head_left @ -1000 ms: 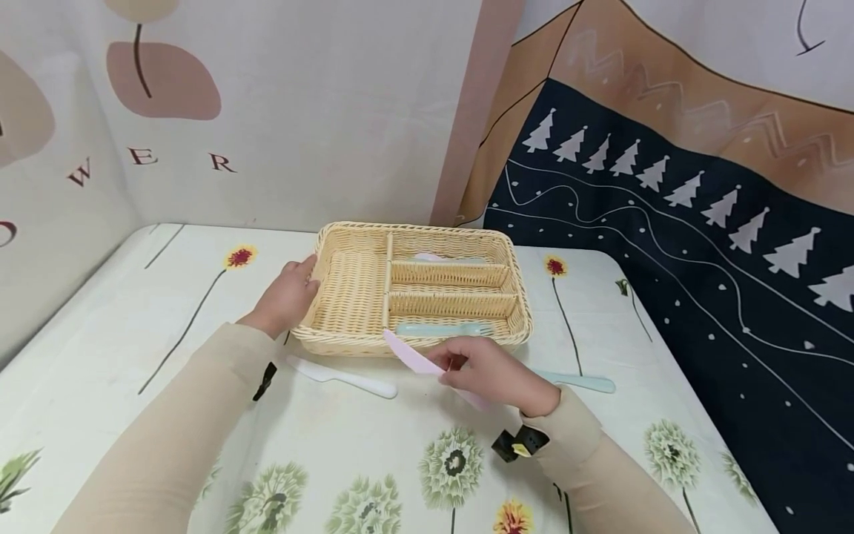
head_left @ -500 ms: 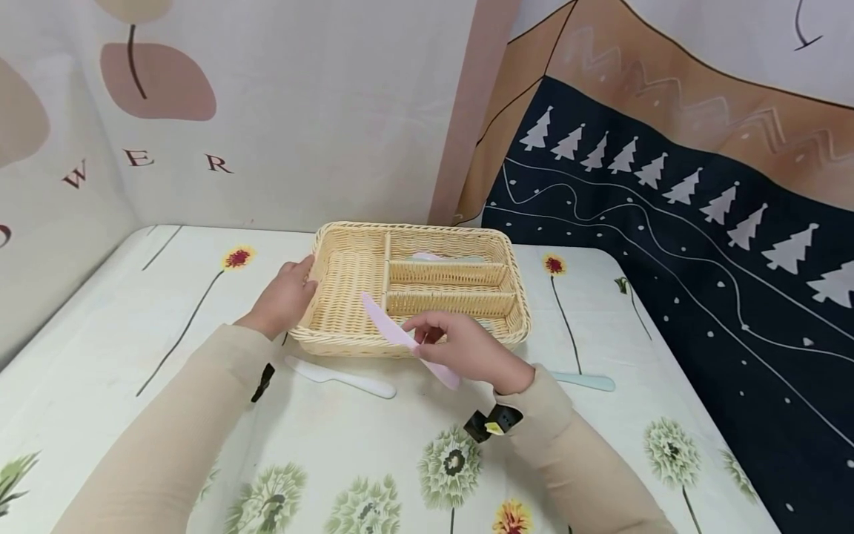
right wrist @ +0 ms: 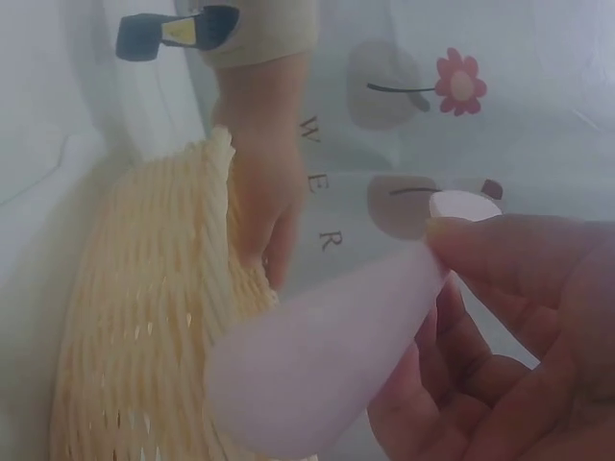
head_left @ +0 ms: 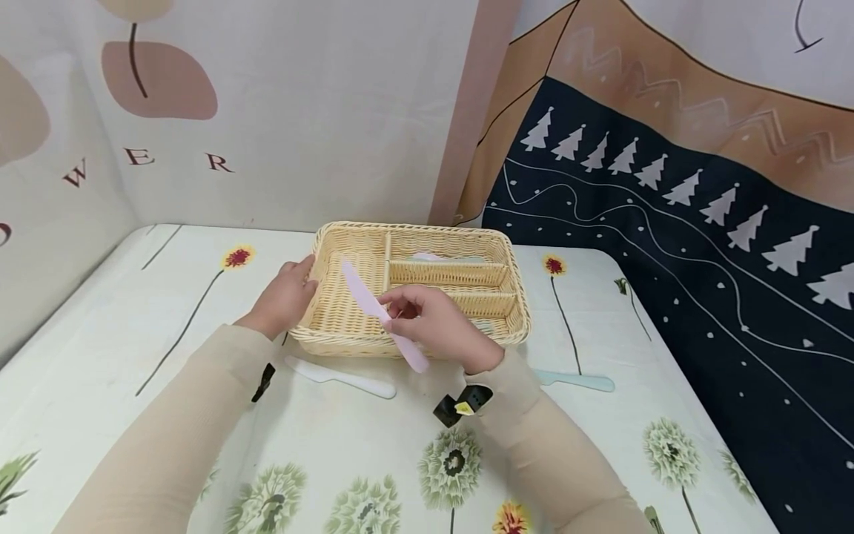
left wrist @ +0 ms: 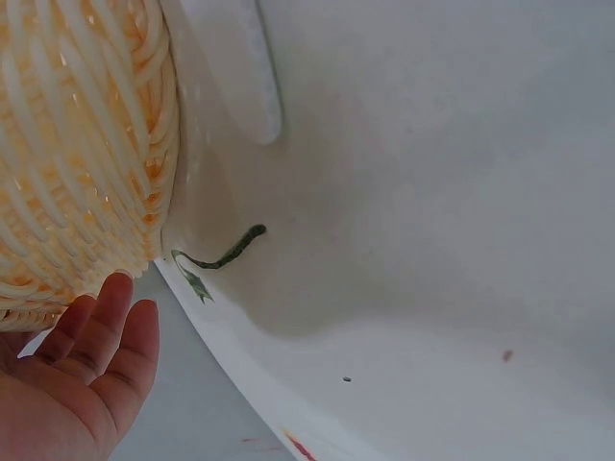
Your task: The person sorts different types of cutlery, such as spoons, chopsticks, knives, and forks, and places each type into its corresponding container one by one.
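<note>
Pink knife [head_left: 364, 297] is held aslant over the left compartment and near rim of the wicker basket [head_left: 347, 345]; right hand's [head_left: 430, 320] grip clamped on it mid-length, thumb to fingers. Basket's left end is touched by the left hand [head_left: 282, 298], fingers extended. White knife [head_left: 360, 383] laid on bench [head_left: 373, 437] in front; turquoise handle [head_left: 580, 381] seen to the right.

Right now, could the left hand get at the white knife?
Probably yes: the white knife lies uncovered on the table, just in front of the basket, near the left hand. Nothing seems to block it, though that hand is at the basket's side and would have to leave it.
</note>
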Available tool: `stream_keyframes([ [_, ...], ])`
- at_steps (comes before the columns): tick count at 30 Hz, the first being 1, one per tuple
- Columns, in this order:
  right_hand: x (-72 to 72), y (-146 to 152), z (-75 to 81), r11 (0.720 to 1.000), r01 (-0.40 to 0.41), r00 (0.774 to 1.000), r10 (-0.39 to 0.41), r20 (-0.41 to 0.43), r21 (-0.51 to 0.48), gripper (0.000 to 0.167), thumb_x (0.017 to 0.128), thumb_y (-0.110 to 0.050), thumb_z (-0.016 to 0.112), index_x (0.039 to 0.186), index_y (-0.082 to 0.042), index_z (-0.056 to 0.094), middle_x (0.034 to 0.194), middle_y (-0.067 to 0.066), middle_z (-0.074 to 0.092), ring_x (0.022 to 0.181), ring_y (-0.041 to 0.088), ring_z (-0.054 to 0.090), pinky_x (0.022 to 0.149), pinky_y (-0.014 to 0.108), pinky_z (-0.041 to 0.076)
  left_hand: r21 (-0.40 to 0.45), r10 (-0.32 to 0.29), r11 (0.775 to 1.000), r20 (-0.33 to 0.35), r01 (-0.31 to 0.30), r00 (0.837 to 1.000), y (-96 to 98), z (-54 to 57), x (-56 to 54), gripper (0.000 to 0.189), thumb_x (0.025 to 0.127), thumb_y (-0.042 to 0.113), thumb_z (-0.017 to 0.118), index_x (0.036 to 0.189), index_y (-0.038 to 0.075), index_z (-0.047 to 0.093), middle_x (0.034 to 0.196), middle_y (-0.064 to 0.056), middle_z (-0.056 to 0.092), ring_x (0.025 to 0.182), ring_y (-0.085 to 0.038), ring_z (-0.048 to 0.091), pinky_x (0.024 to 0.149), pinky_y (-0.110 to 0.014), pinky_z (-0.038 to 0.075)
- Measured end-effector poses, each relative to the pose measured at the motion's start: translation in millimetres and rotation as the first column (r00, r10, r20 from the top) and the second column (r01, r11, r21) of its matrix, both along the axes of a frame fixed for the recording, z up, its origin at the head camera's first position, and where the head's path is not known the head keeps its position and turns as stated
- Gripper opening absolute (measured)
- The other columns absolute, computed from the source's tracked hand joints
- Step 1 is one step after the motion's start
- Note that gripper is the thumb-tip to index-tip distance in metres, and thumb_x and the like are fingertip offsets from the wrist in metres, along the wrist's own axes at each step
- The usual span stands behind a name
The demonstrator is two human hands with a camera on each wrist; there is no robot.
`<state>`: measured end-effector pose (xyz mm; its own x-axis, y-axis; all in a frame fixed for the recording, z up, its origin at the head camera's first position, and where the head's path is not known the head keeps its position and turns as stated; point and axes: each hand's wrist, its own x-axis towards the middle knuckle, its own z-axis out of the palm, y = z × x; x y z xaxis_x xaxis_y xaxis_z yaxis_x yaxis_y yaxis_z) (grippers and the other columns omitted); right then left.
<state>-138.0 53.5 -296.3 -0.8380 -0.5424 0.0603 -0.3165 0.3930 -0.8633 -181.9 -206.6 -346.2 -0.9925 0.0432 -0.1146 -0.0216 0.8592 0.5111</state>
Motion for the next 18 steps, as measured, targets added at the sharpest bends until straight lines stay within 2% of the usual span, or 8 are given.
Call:
stream_keyframes([
  [8, -6.9, -20.3, 4.4, 0.997, 0.060, 0.986, -0.051, 0.157, -0.054, 0.033, 0.089, -0.006, 0.069, 0.122, -0.008, 0.065, 0.094, 0.006, 0.061, 0.082, 0.015, 0.055, 0.064, 0.021, 0.053, -0.007, 0.002, 1.000, 0.002, -0.002, 1.000, 0.3, 0.2, 0.3, 0.056, 0.105, 0.018, 0.031, 0.153, -0.002, 0.009, 0.144, -0.031, 0.027, 0.132, -0.045, 0.036, 0.110, -0.056, 0.030],
  [13, -14.4, -33.5, 4.0, 0.995, 0.080, 0.980, -0.067, 0.186, -0.065, 0.034, 0.089, -0.007, 0.069, 0.123, -0.009, 0.065, 0.093, 0.005, 0.060, 0.079, 0.014, 0.056, 0.063, 0.028, 0.056, -0.007, -0.006, 1.000, -0.004, 0.006, 1.000, -0.5, 0.7, 1.1, 0.056, 0.105, 0.018, 0.032, 0.153, -0.003, 0.010, 0.142, -0.032, 0.028, 0.130, -0.045, 0.038, 0.110, -0.056, 0.030],
  [18, -21.6, -45.0, 4.1, 0.988, 0.120, 0.967, -0.095, 0.237, -0.094, 0.034, 0.089, -0.007, 0.069, 0.123, -0.011, 0.065, 0.091, 0.004, 0.059, 0.078, 0.014, 0.057, 0.061, 0.028, 0.056, -0.004, -0.018, 1.000, -0.015, 0.018, 1.000, -0.9, 0.5, 1.6, 0.056, 0.106, 0.016, 0.032, 0.153, -0.003, 0.010, 0.142, -0.033, 0.028, 0.130, -0.046, 0.038, 0.109, -0.056, 0.032],
])
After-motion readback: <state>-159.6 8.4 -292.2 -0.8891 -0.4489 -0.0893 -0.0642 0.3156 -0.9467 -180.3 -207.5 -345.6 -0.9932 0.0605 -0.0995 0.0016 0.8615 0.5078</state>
